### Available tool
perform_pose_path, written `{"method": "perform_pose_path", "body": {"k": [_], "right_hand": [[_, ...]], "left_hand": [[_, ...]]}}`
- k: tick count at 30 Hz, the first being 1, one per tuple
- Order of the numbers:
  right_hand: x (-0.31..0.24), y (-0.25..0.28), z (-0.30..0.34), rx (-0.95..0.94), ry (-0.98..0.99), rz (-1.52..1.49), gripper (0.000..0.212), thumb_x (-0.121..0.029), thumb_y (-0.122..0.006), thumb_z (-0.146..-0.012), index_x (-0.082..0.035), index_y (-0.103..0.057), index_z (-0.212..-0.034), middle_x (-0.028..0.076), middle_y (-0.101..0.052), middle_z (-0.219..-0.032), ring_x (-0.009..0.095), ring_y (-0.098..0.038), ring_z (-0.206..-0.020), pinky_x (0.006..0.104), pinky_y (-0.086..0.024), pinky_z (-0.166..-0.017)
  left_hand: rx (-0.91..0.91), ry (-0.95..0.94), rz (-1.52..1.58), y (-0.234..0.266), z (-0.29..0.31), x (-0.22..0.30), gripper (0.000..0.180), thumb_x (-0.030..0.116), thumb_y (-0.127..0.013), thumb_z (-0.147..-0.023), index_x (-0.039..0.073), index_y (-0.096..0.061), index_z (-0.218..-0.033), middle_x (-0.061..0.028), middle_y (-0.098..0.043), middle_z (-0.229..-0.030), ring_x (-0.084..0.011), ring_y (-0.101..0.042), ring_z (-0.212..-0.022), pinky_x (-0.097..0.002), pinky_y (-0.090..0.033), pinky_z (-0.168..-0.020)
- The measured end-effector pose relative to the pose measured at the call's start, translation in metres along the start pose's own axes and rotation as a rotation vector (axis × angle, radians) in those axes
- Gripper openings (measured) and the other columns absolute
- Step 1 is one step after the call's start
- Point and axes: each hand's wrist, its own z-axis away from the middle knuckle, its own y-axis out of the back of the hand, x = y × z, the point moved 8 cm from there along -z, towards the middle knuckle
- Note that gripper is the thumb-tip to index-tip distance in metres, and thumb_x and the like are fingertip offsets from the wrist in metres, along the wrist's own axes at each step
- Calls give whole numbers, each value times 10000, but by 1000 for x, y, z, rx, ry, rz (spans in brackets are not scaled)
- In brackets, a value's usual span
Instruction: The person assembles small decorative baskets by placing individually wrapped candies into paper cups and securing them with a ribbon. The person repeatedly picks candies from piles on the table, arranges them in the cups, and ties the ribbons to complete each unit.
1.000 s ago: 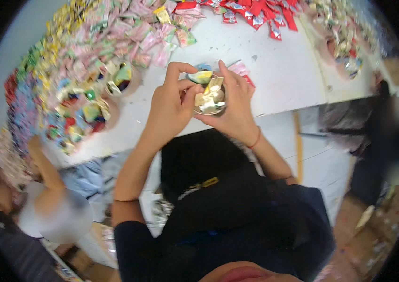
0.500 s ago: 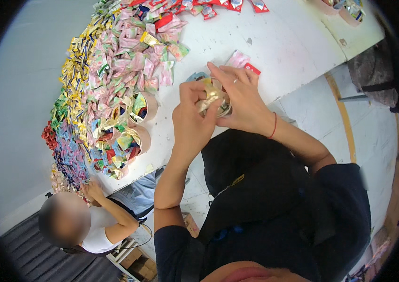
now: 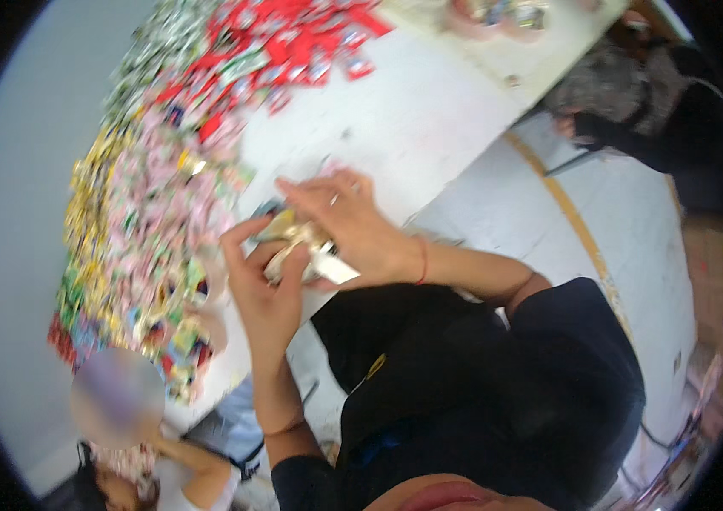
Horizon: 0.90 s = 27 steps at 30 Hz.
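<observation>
Both my hands are together over the near edge of the white table, around a small round tub (image 3: 321,284) that they largely cover. Shiny gold and cream wrapped packets (image 3: 296,232) fill its top, with a pale flat piece sticking out on the near side. My left hand (image 3: 266,277) is closed, its fingers and thumb bent onto the packets from the left. Curved round the tub's right side, my right hand (image 3: 357,226) steadies it. A bluish wrapper shows at the far side of the tub. Motion blur softens the details.
Heaps of small wrapped packets line the table's far left: red (image 3: 293,43), pink (image 3: 153,187), yellow (image 3: 85,196) and green. Several filled tubs (image 3: 212,332) stand at left. More tubs (image 3: 506,21) are at the back right. One person works at lower left, another sits at right.
The view has swung, so my hands and the tub appear farther left and lower. A pale flat piece now sticks out beside the tub. The person at right has come into view.
</observation>
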Motion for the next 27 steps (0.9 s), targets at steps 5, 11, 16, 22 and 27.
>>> {"method": "perform_pose_path", "body": {"k": [5,11,16,22,27], "right_hand": [[21,57,14,108,-110,110,1137,-428,-843,-633,-60,-258,-1536,115,-535,-1284,314,-460,-1219,501,-254,-1061],[101,176,70,386,-293,616,1157,-493,-850,-616,-2,-299,-1507,103,-572,-1151,287,-525,-1018,444,-334,-968],[160,276,89,738,-443,403,1130,-297,-910,-657,21,-245,-1513,196,-579,-1244,271,-581,-1172,366,-494,-967],[240,318,80,798,-440,611,718,-210,-881,-688,35,-566,-1284,143,-653,-1133,215,-648,-977,349,-539,-822],[120,260,65,1091,-101,584,439,-14,-745,-832,56,-524,-1205,151,-605,-1170,237,-592,-1075,364,-467,-950]], "left_hand": [[19,-100,82,-29,-18,18,571,26,-664,-880,-13,-346,-1353,-198,-672,-1130,-74,-573,-653,-166,-435,-600],[254,-196,119,9,-9,-18,410,108,-605,-938,8,-447,-1303,-192,-649,-1194,-27,-459,-554,-141,-358,-471],[321,-16,80,22,5,-64,339,106,-576,-959,7,-482,-1269,-184,-653,-1181,-22,-463,-566,-141,-365,-472],[418,-8,33,40,38,-87,316,81,-580,-955,10,-486,-1248,-165,-650,-1195,-38,-491,-612,-162,-413,-507],[591,106,-63,59,102,-93,295,23,-638,-904,10,-561,-1189,-125,-656,-1187,-64,-535,-697,-201,-460,-607]]}}
